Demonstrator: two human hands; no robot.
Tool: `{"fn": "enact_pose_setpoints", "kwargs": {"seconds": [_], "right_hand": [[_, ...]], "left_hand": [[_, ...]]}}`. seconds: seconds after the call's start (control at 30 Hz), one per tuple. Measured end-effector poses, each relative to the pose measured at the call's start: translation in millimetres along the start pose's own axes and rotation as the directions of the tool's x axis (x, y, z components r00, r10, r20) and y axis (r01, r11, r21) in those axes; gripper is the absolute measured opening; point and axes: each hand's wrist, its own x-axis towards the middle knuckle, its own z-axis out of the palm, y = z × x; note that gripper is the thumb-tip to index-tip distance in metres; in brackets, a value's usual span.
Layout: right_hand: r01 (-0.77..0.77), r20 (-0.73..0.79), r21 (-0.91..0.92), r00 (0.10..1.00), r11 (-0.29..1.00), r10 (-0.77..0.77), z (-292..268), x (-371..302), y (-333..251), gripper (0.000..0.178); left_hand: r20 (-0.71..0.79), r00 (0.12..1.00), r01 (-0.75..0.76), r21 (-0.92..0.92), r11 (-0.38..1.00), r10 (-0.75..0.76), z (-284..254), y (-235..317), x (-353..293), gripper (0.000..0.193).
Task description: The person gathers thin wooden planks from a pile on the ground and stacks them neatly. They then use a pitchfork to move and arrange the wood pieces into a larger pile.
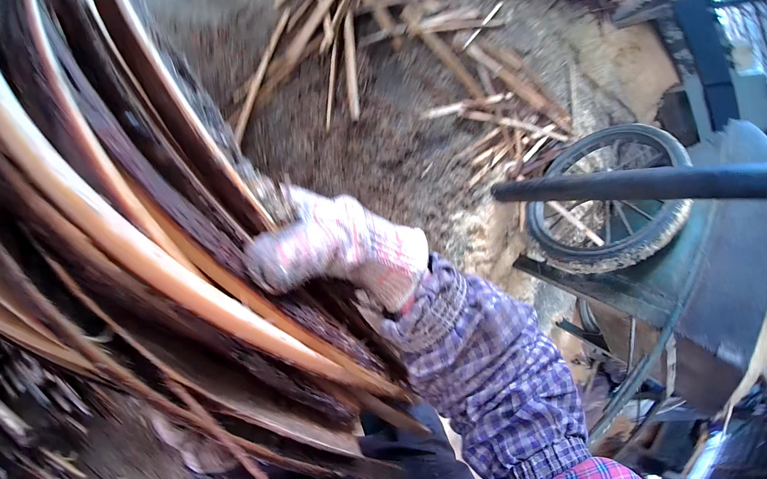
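A thick bundle of long wooden slabs (152,248), with dark bark edges and pale cut faces, slants across the left side and reaches close to my body. My right hand (334,248), in a whitish knitted glove, is closed over the right edge of the bundle. Low on the other side, my left hand (197,443) is pressed against the underside of the slabs and bears them. Its fingers are mostly hidden behind the wood. A thin strip of bark (230,443) hangs down beside the left wrist.
Loose wood strips (349,32) lie scattered on the dirt floor ahead. More split pieces (22,412) are heaped at the left. On the right stands a cart (716,285) with a spoked wheel (610,257); a dark pole (658,183) crosses above it. Metal framework (701,44) rises at the far right.
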Motion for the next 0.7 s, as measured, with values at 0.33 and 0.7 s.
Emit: {"fn": "enact_pose_setpoints", "kwargs": {"seconds": [0.33,0.7], "right_hand": [[0.038,-0.158,-0.04,0.986,0.998,-0.044,110,-119,12,0.059],[0.229,-0.302,-0.271,0.902,0.935,-0.308,180,-245,58,0.032]], "left_hand": [[-0.077,0.987,0.154,0.148,0.977,-0.144,25,38,-105,0.052],[0.007,0.995,0.096,0.324,0.941,-0.104,51,38,-210,0.049]]}}
